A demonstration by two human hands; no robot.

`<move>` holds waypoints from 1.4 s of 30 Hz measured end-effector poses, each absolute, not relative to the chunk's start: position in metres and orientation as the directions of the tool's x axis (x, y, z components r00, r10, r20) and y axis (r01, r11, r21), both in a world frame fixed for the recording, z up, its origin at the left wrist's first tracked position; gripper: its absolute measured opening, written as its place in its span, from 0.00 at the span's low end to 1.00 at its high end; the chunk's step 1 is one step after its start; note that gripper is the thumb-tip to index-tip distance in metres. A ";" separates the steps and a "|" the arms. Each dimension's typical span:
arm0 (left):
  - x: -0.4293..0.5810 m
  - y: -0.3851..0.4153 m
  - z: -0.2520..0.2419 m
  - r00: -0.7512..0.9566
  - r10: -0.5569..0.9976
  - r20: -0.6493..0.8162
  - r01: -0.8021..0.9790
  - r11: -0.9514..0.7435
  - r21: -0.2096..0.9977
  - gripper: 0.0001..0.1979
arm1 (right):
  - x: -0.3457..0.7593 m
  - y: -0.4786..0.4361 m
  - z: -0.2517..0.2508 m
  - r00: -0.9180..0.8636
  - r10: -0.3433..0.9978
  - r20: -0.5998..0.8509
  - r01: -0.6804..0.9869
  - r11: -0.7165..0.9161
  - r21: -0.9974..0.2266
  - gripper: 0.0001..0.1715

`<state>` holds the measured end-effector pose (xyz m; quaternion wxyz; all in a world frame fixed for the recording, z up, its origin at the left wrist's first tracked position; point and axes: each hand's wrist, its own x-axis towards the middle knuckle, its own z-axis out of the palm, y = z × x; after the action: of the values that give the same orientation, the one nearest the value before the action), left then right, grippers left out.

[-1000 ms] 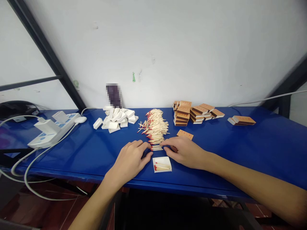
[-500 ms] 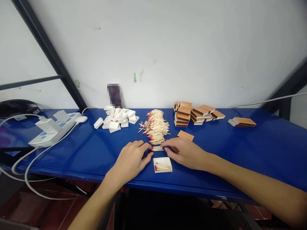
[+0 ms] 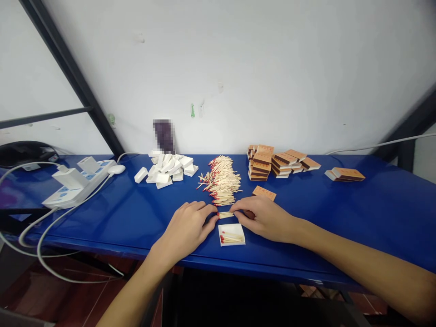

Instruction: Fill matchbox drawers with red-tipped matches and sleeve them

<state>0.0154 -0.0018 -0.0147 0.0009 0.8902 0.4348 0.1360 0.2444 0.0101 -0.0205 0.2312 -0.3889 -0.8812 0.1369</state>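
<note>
A small bundle of matches (image 3: 225, 215) lies on the blue table (image 3: 340, 209), pinched at its ends between my left hand (image 3: 187, 227) and my right hand (image 3: 264, 217). Just in front of it sits an open white tray (image 3: 231, 234) with a few red-tipped matches inside. Behind the hands lies a big pile of loose matches (image 3: 221, 179). Both hands rest on the table with fingers curled inward onto the bundle.
A heap of white inner trays (image 3: 166, 167) sits at the back left, stacked orange sleeves (image 3: 269, 163) at the back right, one sleeve (image 3: 264, 193) flat near my right hand, another pair (image 3: 345, 174) far right. A white power strip (image 3: 73, 181) with cables lies at left.
The small bundle of matches has been drawn a little away from the big pile toward the white tray, with both hands closing in on its ends.
</note>
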 end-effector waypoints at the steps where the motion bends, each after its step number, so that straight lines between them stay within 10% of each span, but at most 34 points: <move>1: 0.015 -0.002 -0.014 0.586 0.774 0.240 0.774 -0.623 0.117 0.13 | 0.245 0.010 -0.020 -0.595 0.746 0.299 0.617 0.663 -0.425 0.13; 42: 0.016 -0.002 -0.015 0.559 0.793 0.240 0.807 -0.588 0.062 0.17 | 0.247 0.014 -0.022 -0.563 0.763 0.318 0.645 0.646 -0.407 0.20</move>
<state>0.0163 -0.0024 -0.0155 -0.0277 0.8826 0.4532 0.1219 0.2471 0.0141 -0.0222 0.2383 -0.4021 -0.8754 0.1229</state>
